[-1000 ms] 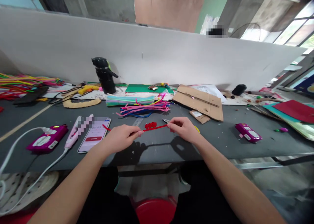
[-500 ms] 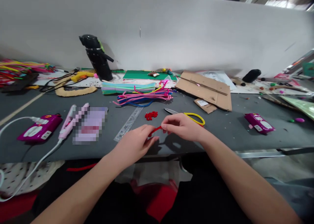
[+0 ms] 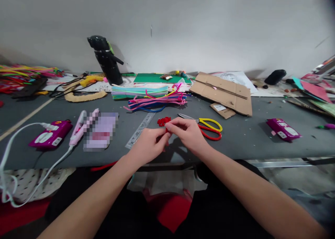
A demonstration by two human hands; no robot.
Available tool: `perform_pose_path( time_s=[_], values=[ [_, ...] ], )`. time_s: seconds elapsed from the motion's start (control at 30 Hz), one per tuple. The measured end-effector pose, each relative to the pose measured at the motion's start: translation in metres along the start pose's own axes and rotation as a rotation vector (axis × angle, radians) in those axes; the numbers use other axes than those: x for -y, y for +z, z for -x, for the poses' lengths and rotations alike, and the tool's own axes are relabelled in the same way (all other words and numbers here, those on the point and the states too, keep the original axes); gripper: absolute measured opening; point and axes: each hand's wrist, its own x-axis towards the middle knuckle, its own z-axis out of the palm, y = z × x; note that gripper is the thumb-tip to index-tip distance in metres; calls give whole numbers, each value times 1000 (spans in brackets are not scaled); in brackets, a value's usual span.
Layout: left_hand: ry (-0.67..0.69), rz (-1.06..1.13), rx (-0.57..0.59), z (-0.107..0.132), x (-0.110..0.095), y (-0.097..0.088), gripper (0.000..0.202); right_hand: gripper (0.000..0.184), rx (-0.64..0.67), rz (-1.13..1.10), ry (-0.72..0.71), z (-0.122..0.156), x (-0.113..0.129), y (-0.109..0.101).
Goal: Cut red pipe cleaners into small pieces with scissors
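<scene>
A short red pipe cleaner piece (image 3: 166, 130) is pinched between the fingertips of both hands, mostly covered by them. My left hand (image 3: 149, 144) has its thumb and fingers closed on it from the left. From the right, my right hand (image 3: 188, 132) pinches the same piece, its fingertips meeting those of my left hand. Just behind the fingertips lies a small pile of red pipe cleaner pieces (image 3: 162, 121). Scissors (image 3: 201, 120) with one yellow and one red handle loop lie behind and right of my right hand. Beside my left hand rests a clear ruler (image 3: 138, 131).
Bundled pipe cleaners (image 3: 157, 101) lie farther back, near cardboard (image 3: 222, 92) and a black thermos (image 3: 106, 62). Left are a pink hair straightener (image 3: 81, 129), a blurred lilac packet (image 3: 102, 130) and a purple pack (image 3: 51, 136) with a white cable. Another purple pack (image 3: 284, 129) sits right.
My hands have drawn together, and the red piece stretched between them is now mostly hidden by fingertips. The red scissor handle has come into sight. The view has shifted slightly.
</scene>
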Motion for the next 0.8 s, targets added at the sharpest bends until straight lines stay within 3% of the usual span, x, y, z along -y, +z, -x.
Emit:
perform_pose_path(
  time_s=[0.1,0.2,0.3,0.37,0.5,0.8],
  values=[
    [53,117,93,-1,2,-9,44,21,-95,-43,-37,2,4,3],
    [45,70,8,-8,15,-19,42,20,-91,-92,-26,0,8,-1],
    [-104,-346,-231,-19,38,-23,33,21,-72,-162,-15,-2,11,-8],
    [-276,-650,-279,-27,53,-22,37,22,-52,-139,-26,-2,12,-13],
    [-461,-754,-192,-40,71,-24,39,21,-29,-26,-39,1,12,-14],
    [-591,-483,-13,-36,89,-63,33,18,57,2,-23,7,19,-7]
  ],
)
